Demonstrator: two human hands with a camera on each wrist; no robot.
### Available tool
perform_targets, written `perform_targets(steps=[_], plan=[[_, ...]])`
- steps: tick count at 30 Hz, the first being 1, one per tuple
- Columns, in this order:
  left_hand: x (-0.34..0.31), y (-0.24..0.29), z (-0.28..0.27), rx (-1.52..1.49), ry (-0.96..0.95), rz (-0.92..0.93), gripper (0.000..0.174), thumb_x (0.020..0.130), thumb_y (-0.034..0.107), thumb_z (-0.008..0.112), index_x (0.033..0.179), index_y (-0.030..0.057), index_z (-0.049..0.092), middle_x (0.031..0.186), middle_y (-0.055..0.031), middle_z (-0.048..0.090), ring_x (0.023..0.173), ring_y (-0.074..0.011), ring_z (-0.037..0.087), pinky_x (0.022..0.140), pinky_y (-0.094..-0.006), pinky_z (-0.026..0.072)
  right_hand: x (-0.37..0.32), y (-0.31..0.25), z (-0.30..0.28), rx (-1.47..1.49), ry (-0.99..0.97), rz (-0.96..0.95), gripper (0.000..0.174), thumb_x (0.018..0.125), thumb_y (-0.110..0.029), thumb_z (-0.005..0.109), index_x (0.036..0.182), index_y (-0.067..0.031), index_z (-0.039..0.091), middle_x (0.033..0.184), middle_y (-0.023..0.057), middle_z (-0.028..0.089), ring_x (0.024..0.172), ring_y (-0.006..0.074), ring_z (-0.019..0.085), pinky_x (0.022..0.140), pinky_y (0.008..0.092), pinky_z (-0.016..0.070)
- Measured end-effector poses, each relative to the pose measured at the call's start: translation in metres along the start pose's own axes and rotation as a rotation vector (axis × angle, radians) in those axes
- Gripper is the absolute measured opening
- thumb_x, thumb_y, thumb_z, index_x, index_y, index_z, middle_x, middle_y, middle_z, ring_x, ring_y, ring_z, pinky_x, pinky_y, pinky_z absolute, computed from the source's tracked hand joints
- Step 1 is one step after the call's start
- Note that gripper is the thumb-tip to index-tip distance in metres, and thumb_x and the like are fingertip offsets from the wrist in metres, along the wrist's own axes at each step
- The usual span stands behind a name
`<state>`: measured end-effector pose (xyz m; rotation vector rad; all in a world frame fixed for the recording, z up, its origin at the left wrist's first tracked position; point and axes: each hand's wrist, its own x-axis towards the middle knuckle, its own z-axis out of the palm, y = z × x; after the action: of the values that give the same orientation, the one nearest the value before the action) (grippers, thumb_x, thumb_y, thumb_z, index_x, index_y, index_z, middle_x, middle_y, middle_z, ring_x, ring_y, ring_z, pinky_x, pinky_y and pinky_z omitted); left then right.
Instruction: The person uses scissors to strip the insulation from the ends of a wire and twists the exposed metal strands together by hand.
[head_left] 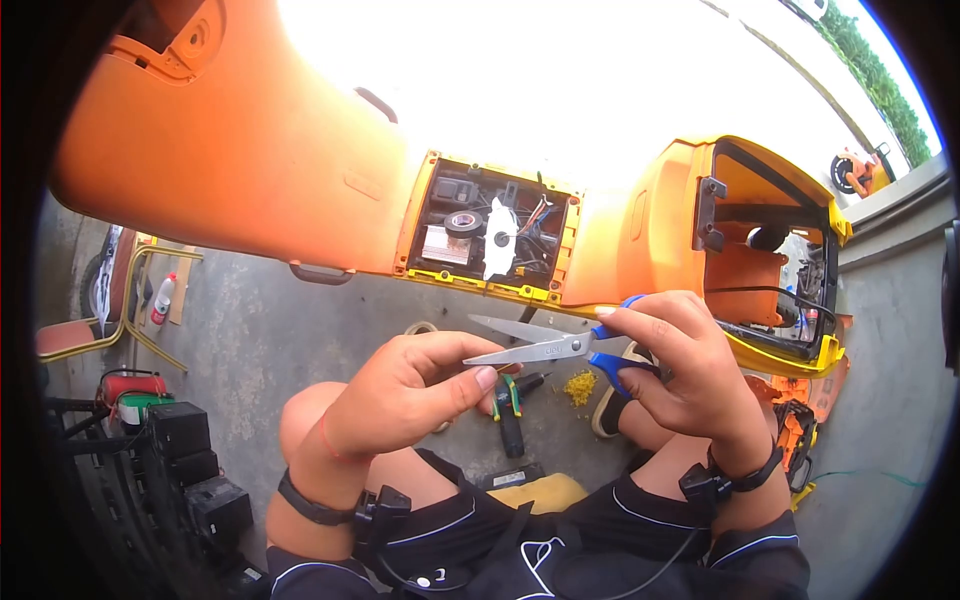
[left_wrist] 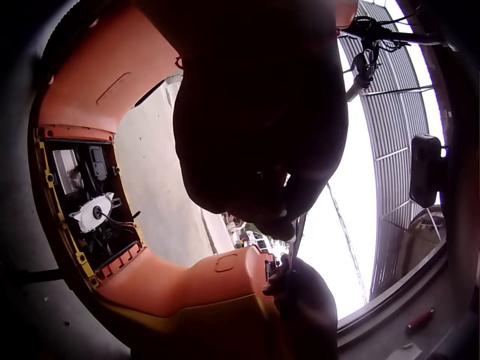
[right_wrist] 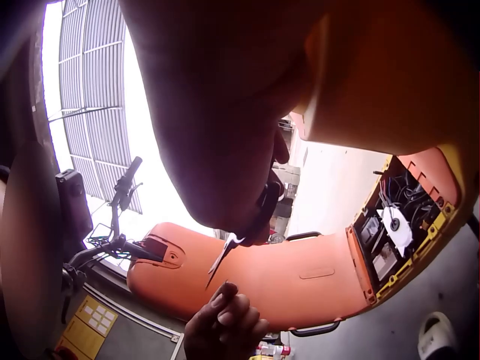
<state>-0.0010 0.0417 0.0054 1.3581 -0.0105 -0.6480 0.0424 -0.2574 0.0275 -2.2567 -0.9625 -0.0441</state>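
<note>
Blue-handled scissors [head_left: 545,351] are gripped in the right hand [head_left: 690,370], thumb and fingers at the handles, blades parted. The left hand [head_left: 405,390] is bent, its thumb and forefinger close together beside the lower blade's tip; whether a small thing is between them cannot be made out. In the right wrist view the scissors [right_wrist: 219,262] point down toward the left hand [right_wrist: 225,322]. Both hands are dark in the left wrist view. Behind the fingers lies a green-handled tool [head_left: 515,392]. Beyond stands an orange vehicle body [head_left: 270,160] with an uncovered compartment holding wires, black tape [head_left: 462,223] and a white piece [head_left: 500,240].
On the floor are a dark drill-like tool [head_left: 512,435], a yellow pile [head_left: 580,387] and a yellow pad [head_left: 540,493] between the legs. Black boxes [head_left: 180,430] stand at left near a chair [head_left: 75,338]; orange parts [head_left: 795,430] lie at right.
</note>
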Motion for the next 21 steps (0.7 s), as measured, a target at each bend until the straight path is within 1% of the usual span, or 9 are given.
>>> perform_targets(steps=[2,4,7,10,13,15,17,20,21], plan=[[-0.001,0.001,0.001,0.001,0.017,0.020,0.024,0.103,0.014,0.062,0.122,-0.0003,0.070,0.086,0.0009,0.069,0.066,-0.0005,0.050,0.056,-0.0193,0.0388,0.002,-0.002,0.002,-0.047,0.021,-0.024,0.061,0.070,-0.002,0.082,0.129,-0.0103,0.067,0.114,0.0102,0.066,0.101,0.0322,0.062,0.087,0.0414,0.0492],[-0.001,0.007,-0.001,0.039,-0.003,-0.048,0.023,0.103,0.007,0.061,0.121,-0.0057,0.066,0.091,-0.0032,0.068,0.085,-0.0080,0.061,0.076,-0.0242,0.0493,0.000,-0.002,0.007,0.013,0.061,0.005,0.061,0.070,-0.004,0.082,0.129,-0.0098,0.066,0.114,0.0110,0.065,0.103,0.0328,0.062,0.088,0.0416,0.0494],[-0.001,0.000,0.003,-0.005,0.085,-0.016,0.026,0.103,0.013,0.063,0.124,-0.0011,0.068,0.088,0.0005,0.069,0.069,-0.0005,0.051,0.058,-0.0190,0.0398,0.001,-0.002,0.012,0.112,0.015,0.042,0.060,0.071,-0.007,0.083,0.129,-0.0088,0.066,0.114,0.0122,0.065,0.103,0.0340,0.062,0.088,0.0419,0.0499],[0.001,-0.010,0.000,0.046,0.065,0.094,0.027,0.103,0.014,0.063,0.125,-0.0006,0.068,0.090,-0.0005,0.069,0.072,-0.0015,0.053,0.061,-0.0193,0.0419,0.003,-0.001,0.009,0.070,-0.173,0.018,0.058,0.073,-0.010,0.082,0.129,-0.0076,0.066,0.111,0.0138,0.065,0.099,0.0348,0.063,0.087,0.0418,0.0507],[-0.001,-0.005,-0.001,0.062,0.079,0.024,0.027,0.100,0.007,0.061,0.125,-0.0007,0.068,0.093,-0.0017,0.070,0.076,-0.0030,0.056,0.064,-0.0200,0.0442,0.002,0.001,0.008,0.085,-0.138,0.025,0.057,0.075,-0.011,0.082,0.129,-0.0070,0.065,0.111,0.0143,0.065,0.096,0.0349,0.063,0.086,0.0421,0.0508],[-0.002,-0.002,-0.002,0.080,0.087,0.009,0.027,0.099,0.005,0.061,0.124,-0.0009,0.068,0.093,-0.0019,0.070,0.076,-0.0033,0.056,0.065,-0.0202,0.0448,0.002,0.001,0.008,0.302,0.059,0.083,0.055,0.078,-0.012,0.080,0.130,-0.0040,0.063,0.109,0.0137,0.064,0.096,0.0287,0.064,0.086,0.0382,0.0507],[-0.003,0.003,-0.001,0.115,0.135,-0.030,0.022,0.101,0.003,0.061,0.121,-0.0037,0.067,0.099,-0.0044,0.069,0.090,-0.0090,0.062,0.081,-0.0261,0.0514,0.000,0.001,0.020,0.457,0.187,0.133,0.054,0.083,-0.015,0.078,0.132,-0.0010,0.060,0.105,0.0128,0.062,0.096,0.0220,0.063,0.087,0.0345,0.0503],[-0.001,-0.008,-0.009,0.162,0.080,-0.054,0.021,0.103,0.008,0.061,0.119,-0.0039,0.068,0.095,-0.0036,0.069,0.086,-0.0089,0.061,0.078,-0.0249,0.0510,0.005,-0.010,0.020,0.094,-0.410,0.077,0.054,0.082,-0.014,0.078,0.132,-0.0015,0.059,0.101,0.0124,0.064,0.085,0.0262,0.066,0.079,0.0366,0.0541],[0.000,-0.004,-0.007,0.166,0.079,-0.053,0.021,0.103,0.008,0.061,0.119,-0.0039,0.068,0.095,-0.0036,0.069,0.086,-0.0089,0.061,0.078,-0.0249,0.0510,0.002,-0.008,0.026,0.137,-0.332,0.064,0.055,0.080,-0.009,0.078,0.132,-0.0027,0.060,0.098,0.0123,0.064,0.080,0.0281,0.066,0.075,0.0378,0.0547]])
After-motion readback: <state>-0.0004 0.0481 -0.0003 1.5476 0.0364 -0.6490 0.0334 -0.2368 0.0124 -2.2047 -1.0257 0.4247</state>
